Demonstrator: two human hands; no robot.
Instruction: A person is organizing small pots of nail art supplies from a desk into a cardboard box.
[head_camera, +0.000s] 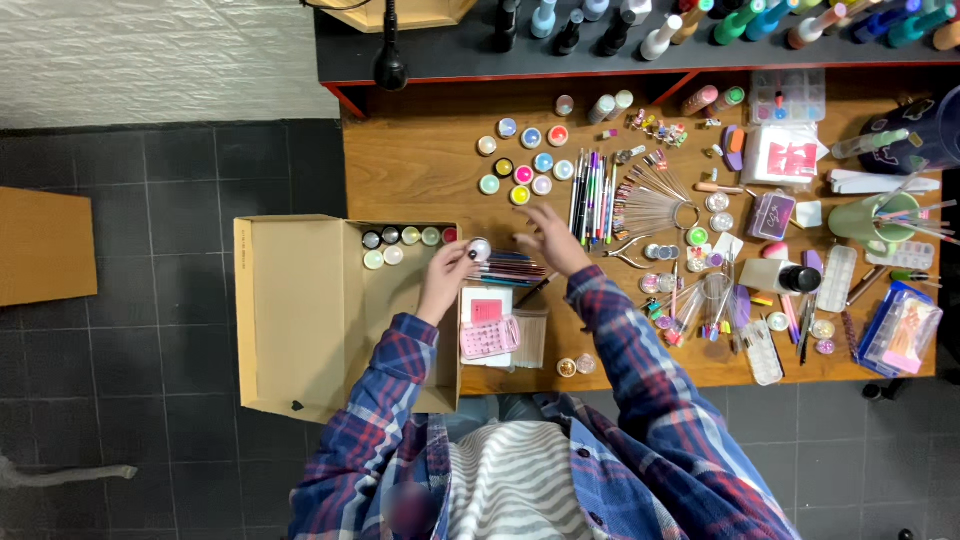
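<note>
My left hand (447, 272) holds a small round white-lidded jar (479, 249) at the right edge of an open cardboard box (300, 320). Several small jars (400, 240) stand in a row at the box's far end. My right hand (547, 238) hovers with fingers spread over the wooden table (420, 160), just above a bundle of coloured pens (510, 268) and near a cluster of round colour jars (525, 160). Both arms wear plaid sleeves.
The table is crowded: a row of brushes and pens (592, 195), a fan of nail sample sticks (650, 205), a pink calculator-like item (490, 337), a green cup with tools (885, 215), bottles on a dark shelf (700, 25). Dark tiled floor lies left, with a flat cardboard piece (45, 245).
</note>
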